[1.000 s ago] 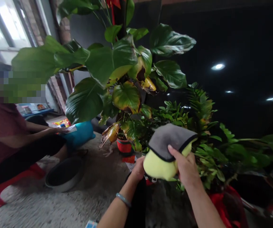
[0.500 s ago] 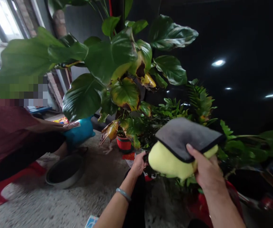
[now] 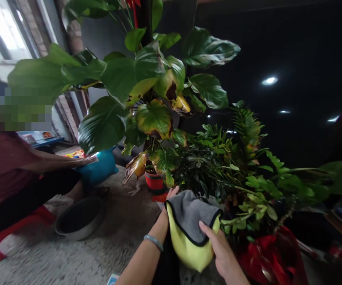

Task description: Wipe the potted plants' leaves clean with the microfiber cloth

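Observation:
My right hand (image 3: 221,247) grips a folded grey-and-yellow microfibre cloth (image 3: 193,217), thumb on the grey side. The cloth hangs down, its yellow face showing below the black-edged grey one. My left hand (image 3: 172,192) is stretched forward, low among the plants, with the cloth overlapping its wrist. Most of its fingers are hidden, so their grip cannot be made out. Close by on its far side are dark green leaves (image 3: 202,162) and a red pot (image 3: 153,181) holding a large-leaved plant (image 3: 155,118) with browned leaf edges.
At left a person (image 3: 7,170) sits on a red stool (image 3: 19,229), a hand resting on a teal object (image 3: 96,170). A grey basin (image 3: 78,217) stands on the concrete floor. A red bag (image 3: 274,257) lies at lower right, below more foliage. A dark glossy wall (image 3: 292,59) rises behind.
My right hand has brought the cloth down and left, over my left wrist. The cloth now droops lower. My left hand has stayed nearly in place.

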The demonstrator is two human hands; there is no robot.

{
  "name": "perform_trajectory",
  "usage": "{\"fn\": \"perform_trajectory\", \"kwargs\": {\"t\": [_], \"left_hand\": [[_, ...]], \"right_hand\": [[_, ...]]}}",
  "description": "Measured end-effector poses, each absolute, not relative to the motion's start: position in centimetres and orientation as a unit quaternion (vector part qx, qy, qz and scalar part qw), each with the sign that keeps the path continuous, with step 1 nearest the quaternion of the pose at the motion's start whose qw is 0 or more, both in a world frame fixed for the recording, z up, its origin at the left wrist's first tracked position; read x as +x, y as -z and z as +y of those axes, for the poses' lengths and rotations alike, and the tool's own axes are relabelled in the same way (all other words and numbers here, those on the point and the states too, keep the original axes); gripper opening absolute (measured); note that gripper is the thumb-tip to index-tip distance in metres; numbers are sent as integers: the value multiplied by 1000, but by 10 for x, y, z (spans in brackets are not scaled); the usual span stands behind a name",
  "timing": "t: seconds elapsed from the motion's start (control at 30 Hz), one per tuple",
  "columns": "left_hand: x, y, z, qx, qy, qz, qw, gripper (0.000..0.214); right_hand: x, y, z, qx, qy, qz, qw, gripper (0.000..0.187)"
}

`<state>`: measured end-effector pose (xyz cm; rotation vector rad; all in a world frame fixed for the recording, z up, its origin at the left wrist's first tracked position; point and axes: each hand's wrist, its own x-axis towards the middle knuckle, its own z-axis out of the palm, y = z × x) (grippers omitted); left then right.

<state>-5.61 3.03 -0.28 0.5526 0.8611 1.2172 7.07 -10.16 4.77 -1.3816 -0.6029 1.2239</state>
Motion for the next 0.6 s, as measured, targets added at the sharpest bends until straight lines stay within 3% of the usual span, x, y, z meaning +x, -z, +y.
{"fn": "perform_trajectory", "kwargs": {"t": [0.23, 0.47, 0.53, 0.6], "left_hand": [[-39, -13, 55, 188, -602, 474, 614, 43], [-33, -34, 78, 21, -607, 456, 650, 20], [-32, -31, 75, 19, -599, 457, 657, 17], [-32, -23, 67, 23, -583, 451, 675, 11]], "right_hand": [[108, -76, -128, -651, -382, -209, 621, 57], [115, -155, -86, -552, -189, -168, 795, 68], [106, -147, -67, -539, -231, -127, 800, 68], [93, -123, -61, -550, -351, -88, 753, 62]]}}
